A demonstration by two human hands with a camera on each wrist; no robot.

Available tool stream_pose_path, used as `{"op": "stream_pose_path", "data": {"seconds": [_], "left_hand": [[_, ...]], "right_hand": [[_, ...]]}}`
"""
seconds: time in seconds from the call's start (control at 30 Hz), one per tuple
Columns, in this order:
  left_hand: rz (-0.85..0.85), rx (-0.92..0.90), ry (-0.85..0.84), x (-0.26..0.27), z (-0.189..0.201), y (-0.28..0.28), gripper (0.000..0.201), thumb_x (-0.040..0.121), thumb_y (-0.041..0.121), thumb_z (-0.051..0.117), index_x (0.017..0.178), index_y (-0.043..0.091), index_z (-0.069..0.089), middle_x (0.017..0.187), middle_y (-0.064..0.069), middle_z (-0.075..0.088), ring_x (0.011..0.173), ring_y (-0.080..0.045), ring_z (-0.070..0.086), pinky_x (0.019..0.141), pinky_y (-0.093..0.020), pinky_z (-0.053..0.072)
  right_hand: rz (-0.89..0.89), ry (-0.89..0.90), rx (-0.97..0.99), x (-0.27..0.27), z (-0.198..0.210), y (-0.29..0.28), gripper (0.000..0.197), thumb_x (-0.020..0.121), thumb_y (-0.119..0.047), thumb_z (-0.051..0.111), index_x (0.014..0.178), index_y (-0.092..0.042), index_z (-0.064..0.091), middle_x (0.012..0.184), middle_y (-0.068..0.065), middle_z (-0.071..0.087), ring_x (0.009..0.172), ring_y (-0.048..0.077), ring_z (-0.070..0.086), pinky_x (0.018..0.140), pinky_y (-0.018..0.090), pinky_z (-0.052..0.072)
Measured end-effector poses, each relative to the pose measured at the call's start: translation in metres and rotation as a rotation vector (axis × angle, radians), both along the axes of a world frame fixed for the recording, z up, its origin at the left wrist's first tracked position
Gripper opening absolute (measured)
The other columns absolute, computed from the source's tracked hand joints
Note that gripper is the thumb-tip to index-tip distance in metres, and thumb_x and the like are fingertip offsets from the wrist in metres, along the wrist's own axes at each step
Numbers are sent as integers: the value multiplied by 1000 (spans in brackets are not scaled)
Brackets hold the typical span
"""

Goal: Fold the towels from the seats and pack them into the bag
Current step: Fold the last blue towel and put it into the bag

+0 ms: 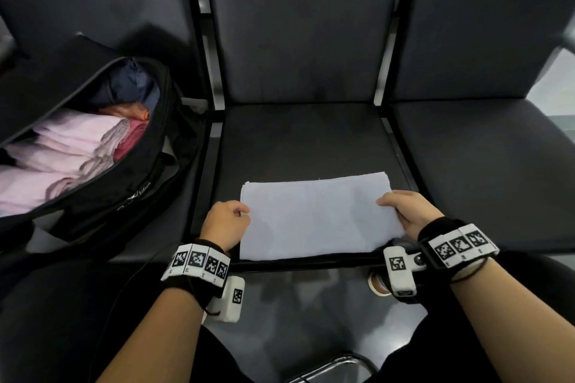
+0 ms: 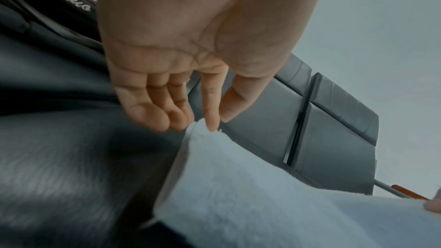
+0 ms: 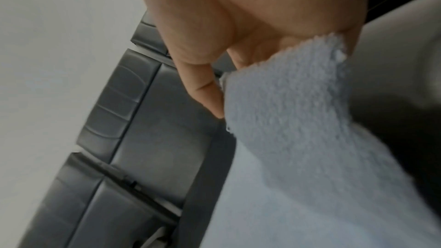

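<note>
A pale blue towel (image 1: 317, 218) lies folded into a flat rectangle at the front of the middle black seat (image 1: 295, 146). My left hand (image 1: 228, 221) sits at its left edge with curled fingers. The left wrist view shows my left hand (image 2: 210, 101) with index tip and thumb meeting on the towel (image 2: 262, 205) edge. My right hand (image 1: 404, 211) grips the right edge. Up close, the towel (image 3: 286, 110) runs up between the thumb and fingers of my right hand (image 3: 203, 44). The open black bag (image 1: 130, 196) stands on the left seat, holding folded pink towels (image 1: 62, 146).
The right seat (image 1: 485, 165) is bare. Metal frame bars (image 1: 214, 71) separate the seats, with backrests behind. A dark cable (image 1: 124, 286) hangs over the left seat's front. My shoe (image 1: 378, 283) and the dark glossy floor (image 1: 295, 305) lie below the seat edge.
</note>
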State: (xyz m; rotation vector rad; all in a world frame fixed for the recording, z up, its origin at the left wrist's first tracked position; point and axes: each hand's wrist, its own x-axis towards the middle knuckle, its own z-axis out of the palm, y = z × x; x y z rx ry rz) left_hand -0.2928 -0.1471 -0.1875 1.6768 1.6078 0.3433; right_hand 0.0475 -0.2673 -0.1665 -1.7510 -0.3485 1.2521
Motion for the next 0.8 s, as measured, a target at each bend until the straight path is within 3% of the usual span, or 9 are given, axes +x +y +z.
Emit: {"op": "stream_pose_path", "data": {"seconds": [0.1,0.23,0.3,0.37,0.43,0.5,0.63,0.73,0.8], "left_hand": [[-9,-21,-138,2,6,2,21,88,7,58,93,22,71,89,-2,63,84,-18,59,78,-28,46],[61,-198,-434,7,15,-2,18,92,0,55,97,10,69,86,-8,62,73,-18,56,59,-30,44],[116,-276,-509,10,19,-3,15,95,5,55,101,8,68,89,-9,66,72,-19,60,59,-32,47],[169,-333,-557,11,18,-4,13,98,10,54,102,8,66,88,-10,67,68,-18,62,62,-32,51],[191,-364,-556,11,14,-5,15,100,12,51,102,7,65,85,-11,60,66,-18,57,60,-30,49],[199,-362,-508,12,7,-5,14,98,12,49,105,10,62,89,-13,51,72,-20,50,62,-30,45],[150,-254,-399,14,-5,-3,37,90,9,62,124,19,52,98,-8,60,78,-19,57,69,-31,47],[51,-158,-324,18,-9,-7,39,81,4,68,112,25,58,102,-8,66,85,-27,64,76,-35,52],[27,-95,-269,21,-10,-10,39,77,-2,68,106,24,65,102,-6,66,86,-26,63,79,-31,52]], "right_hand": [[72,-13,78,-29,21,14,20,83,4,60,101,2,70,93,20,70,82,31,67,76,41,51],[177,-53,151,-82,41,40,22,81,5,59,97,-4,71,73,8,59,57,17,59,47,26,44],[264,-39,184,-113,43,51,25,82,7,56,100,-4,68,62,4,55,47,13,53,41,23,41],[365,-40,191,-141,41,59,27,85,6,58,108,-6,66,63,4,57,51,14,57,46,27,49],[424,20,177,-161,35,62,36,89,1,61,123,-12,58,83,11,61,70,19,66,60,35,60],[426,45,169,-165,27,61,42,92,-3,62,131,-13,50,100,15,60,84,22,68,70,40,62],[395,-79,163,-144,16,49,37,93,-5,60,129,-10,55,102,14,61,84,20,69,67,38,62],[427,-201,176,-130,9,36,32,91,-4,61,122,-12,62,96,9,63,79,18,68,64,35,60],[471,-287,191,-125,6,31,31,88,0,61,115,-16,66,97,7,66,77,15,65,64,31,60]]}}
